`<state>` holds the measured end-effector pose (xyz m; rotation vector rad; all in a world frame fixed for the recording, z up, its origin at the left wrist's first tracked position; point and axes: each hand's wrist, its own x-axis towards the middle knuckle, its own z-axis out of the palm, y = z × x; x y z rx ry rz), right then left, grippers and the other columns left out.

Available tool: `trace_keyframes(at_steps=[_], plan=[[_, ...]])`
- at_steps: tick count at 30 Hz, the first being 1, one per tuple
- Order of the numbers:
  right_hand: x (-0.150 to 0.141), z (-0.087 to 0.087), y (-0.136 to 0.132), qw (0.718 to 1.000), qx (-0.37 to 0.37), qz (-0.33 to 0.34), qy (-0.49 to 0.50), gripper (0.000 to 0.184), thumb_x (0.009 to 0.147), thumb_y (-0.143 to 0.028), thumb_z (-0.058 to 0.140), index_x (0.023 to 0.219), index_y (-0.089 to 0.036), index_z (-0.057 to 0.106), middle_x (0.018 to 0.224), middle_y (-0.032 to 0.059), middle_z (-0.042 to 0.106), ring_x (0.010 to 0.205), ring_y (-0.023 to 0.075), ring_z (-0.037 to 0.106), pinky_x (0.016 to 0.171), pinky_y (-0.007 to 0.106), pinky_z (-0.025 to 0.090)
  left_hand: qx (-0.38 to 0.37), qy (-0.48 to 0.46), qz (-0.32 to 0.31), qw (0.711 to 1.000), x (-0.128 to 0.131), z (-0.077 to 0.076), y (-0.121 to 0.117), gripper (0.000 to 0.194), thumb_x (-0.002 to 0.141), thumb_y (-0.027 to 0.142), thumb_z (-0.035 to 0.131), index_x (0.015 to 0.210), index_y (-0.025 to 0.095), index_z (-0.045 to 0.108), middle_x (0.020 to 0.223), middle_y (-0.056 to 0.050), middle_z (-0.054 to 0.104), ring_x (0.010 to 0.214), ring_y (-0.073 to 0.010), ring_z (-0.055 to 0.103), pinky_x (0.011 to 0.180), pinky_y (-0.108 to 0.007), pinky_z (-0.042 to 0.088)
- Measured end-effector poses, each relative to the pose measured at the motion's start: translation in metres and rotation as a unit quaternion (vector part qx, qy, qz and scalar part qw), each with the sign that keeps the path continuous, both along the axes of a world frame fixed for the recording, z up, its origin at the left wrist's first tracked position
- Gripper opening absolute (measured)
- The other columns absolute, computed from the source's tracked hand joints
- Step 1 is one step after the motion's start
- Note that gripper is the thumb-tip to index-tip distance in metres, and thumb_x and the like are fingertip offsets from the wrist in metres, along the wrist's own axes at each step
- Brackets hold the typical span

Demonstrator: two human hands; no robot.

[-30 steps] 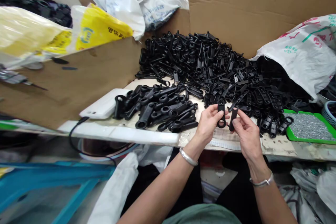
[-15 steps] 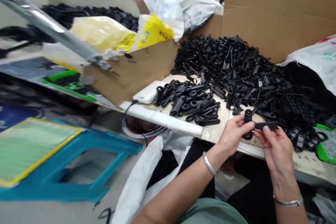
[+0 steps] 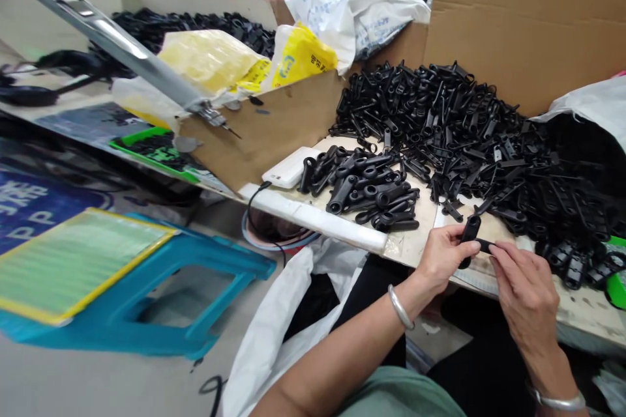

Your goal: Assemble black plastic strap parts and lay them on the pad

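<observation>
Over the front edge of the worktable, my left hand [image 3: 443, 254] is closed on a black plastic part with a ringed end [image 3: 470, 229], held nearly upright. My right hand [image 3: 528, 280] pinches the end of a flat black plastic strip [image 3: 485, 245], whose other end meets the ringed part at my left thumb. I cannot tell whether the two are joined. Left of my hands lies a small heap of similar black ringed parts [image 3: 372, 189]. Behind them rises a large pile of loose black plastic parts [image 3: 430, 111].
A white power bank [image 3: 288, 168] with a cable lies at the table's left, beside a cardboard divider [image 3: 288, 117]. A metal lamp arm [image 3: 122, 45] slants in from the upper left. A blue stool [image 3: 161, 300] stands on the floor. A green tray [image 3: 617, 273] is at the right edge.
The view has shifted, so the scene sits further right. My right hand has turned over, back upward, and its grip has moved to the far end of the strip. The ringed part tilts slightly.
</observation>
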<state>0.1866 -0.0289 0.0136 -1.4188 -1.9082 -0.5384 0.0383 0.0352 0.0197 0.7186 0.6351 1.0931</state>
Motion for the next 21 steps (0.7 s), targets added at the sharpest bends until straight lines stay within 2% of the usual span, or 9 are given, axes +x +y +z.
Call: trace_keyframes(at_steps=[5,8,10,12,16,18,21], plan=[[0.002,0.005,0.002,0.998,-0.031,0.025,-0.042,0.026,0.091,-0.013,0.056,0.111,-0.021,0.07,0.108,0.0087,0.073,0.103,0.0248,0.064,0.094,0.042,0.051,-0.02,-0.001,-0.041,0.999,-0.006,-0.006,0.0,0.033,0.052,0.029,0.087,0.073,0.01,0.071,0.059,-0.002,0.063,0.054,-0.0098,0.053,0.057,-0.024,0.039],[0.003,0.006,0.001,0.996,-0.072,0.056,-0.019,0.024,0.092,-0.012,0.053,0.108,-0.018,0.07,0.105,0.0115,0.073,0.098,0.0235,0.066,0.092,0.04,0.053,-0.037,-0.008,-0.051,0.998,-0.01,-0.008,0.0,0.035,0.054,0.03,0.088,0.076,0.01,0.071,0.063,-0.003,0.065,0.056,-0.0097,0.056,0.057,-0.022,0.039],[0.002,0.007,-0.002,0.994,-0.083,0.048,0.051,0.022,0.092,-0.016,0.055,0.107,-0.019,0.071,0.102,0.0109,0.073,0.095,0.0225,0.068,0.09,0.038,0.054,-0.056,-0.02,-0.046,0.997,-0.011,-0.007,0.001,0.035,0.058,0.033,0.087,0.079,0.009,0.071,0.067,-0.004,0.066,0.06,-0.01,0.057,0.057,-0.021,0.039],[-0.003,0.007,-0.005,0.983,-0.086,0.009,0.165,0.018,0.091,-0.023,0.059,0.104,-0.02,0.071,0.098,0.0083,0.074,0.088,0.0211,0.07,0.085,0.036,0.056,-0.082,-0.043,-0.041,0.995,-0.009,-0.007,0.0,0.035,0.064,0.038,0.084,0.08,0.009,0.071,0.072,-0.007,0.068,0.064,-0.0117,0.06,0.059,-0.022,0.041],[-0.027,0.007,-0.005,0.927,-0.104,-0.04,0.358,0.021,0.085,-0.035,0.066,0.099,-0.02,0.072,0.096,0.0068,0.074,0.079,0.0192,0.07,0.076,0.033,0.059,-0.089,-0.082,-0.028,0.992,-0.002,-0.008,-0.004,0.032,0.07,0.039,0.08,0.081,0.01,0.072,0.078,-0.008,0.071,0.071,-0.015,0.063,0.065,-0.025,0.045],[-0.04,0.005,0.0,0.917,-0.099,-0.039,0.384,0.023,0.085,-0.036,0.066,0.099,-0.019,0.072,0.098,0.0078,0.073,0.081,0.0196,0.07,0.078,0.033,0.059,-0.067,-0.086,-0.014,0.994,0.002,-0.008,-0.008,0.03,0.071,0.038,0.079,0.081,0.011,0.073,0.079,-0.008,0.072,0.075,-0.0161,0.063,0.069,-0.026,0.046],[-0.051,0.003,0.009,0.927,-0.083,-0.046,0.364,0.022,0.086,-0.034,0.063,0.101,-0.02,0.071,0.099,0.0081,0.073,0.081,0.019,0.068,0.078,0.034,0.058,-0.027,-0.086,0.006,0.996,0.005,-0.008,-0.013,0.028,0.073,0.038,0.077,0.084,0.013,0.075,0.087,-0.008,0.073,0.088,-0.0195,0.064,0.081,-0.028,0.047]])
